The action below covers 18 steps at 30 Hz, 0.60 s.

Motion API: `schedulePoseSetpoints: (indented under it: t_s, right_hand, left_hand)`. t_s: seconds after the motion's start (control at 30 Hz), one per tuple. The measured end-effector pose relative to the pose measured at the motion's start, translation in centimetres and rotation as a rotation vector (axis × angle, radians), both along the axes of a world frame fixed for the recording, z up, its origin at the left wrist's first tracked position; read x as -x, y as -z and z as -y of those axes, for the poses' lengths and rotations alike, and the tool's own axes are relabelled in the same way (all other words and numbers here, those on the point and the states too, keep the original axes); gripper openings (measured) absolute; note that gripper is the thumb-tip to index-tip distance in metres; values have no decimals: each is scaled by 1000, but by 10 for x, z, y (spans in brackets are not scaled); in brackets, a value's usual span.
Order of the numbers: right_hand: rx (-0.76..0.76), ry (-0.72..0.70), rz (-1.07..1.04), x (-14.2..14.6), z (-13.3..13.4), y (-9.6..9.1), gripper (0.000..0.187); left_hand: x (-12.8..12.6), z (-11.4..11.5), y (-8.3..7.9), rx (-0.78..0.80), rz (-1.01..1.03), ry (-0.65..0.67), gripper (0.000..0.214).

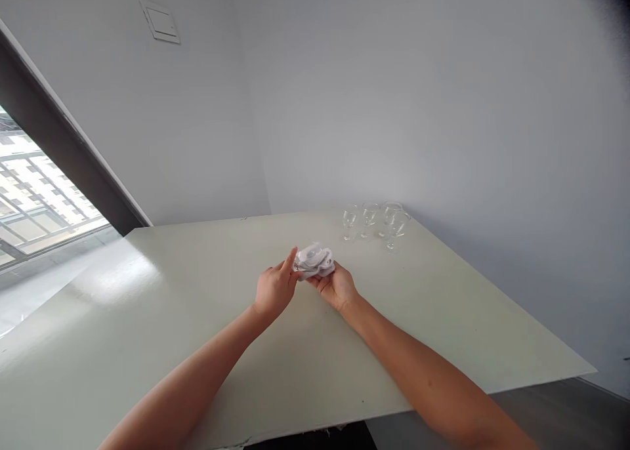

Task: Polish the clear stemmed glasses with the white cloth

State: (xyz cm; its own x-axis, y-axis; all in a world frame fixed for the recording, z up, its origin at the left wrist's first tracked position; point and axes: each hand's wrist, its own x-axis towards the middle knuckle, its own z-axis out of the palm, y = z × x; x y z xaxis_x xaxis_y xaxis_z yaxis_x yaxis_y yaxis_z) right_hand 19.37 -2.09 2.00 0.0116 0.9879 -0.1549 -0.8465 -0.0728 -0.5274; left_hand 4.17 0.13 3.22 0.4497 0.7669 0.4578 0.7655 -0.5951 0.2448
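A crumpled white cloth point(322, 266) lies in my right hand point(337, 287), whose palm is turned up and fingers curl under it. Wrapped in the folds is a small clear glass point(311, 254), only partly visible. At the left side of the bundle, my left hand point(277, 288) pinches the glass between thumb and fingers, with the index finger pointing up along it. Both hands are just above the middle of the table. The cloth hides most of the glass and my right fingertips.
Several clear stemmed glasses, including a front one point(396, 225) and a left one point(349, 219), stand upright at the table's back right. The pale table point(207, 292) meets grey walls behind. A window point(44, 187) is at the left; the table's front edge is near me.
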Motion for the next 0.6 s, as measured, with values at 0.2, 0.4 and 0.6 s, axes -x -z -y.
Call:
schedulePoseSetpoints:
  t_s: [0.2, 0.4, 0.6]
  right_hand:
    - [-211, -79, 124, 15, 11, 3, 11]
    - [-198, -63, 173, 15, 13, 4, 16]
    - [-126, -169, 193, 6, 11, -1, 5]
  left_hand:
    - [-19, -2, -3, -65, 104, -37, 51]
    - [-39, 16, 11, -123, 289, -9, 63]
    - [-30, 22, -12, 384, 595, 55, 54]
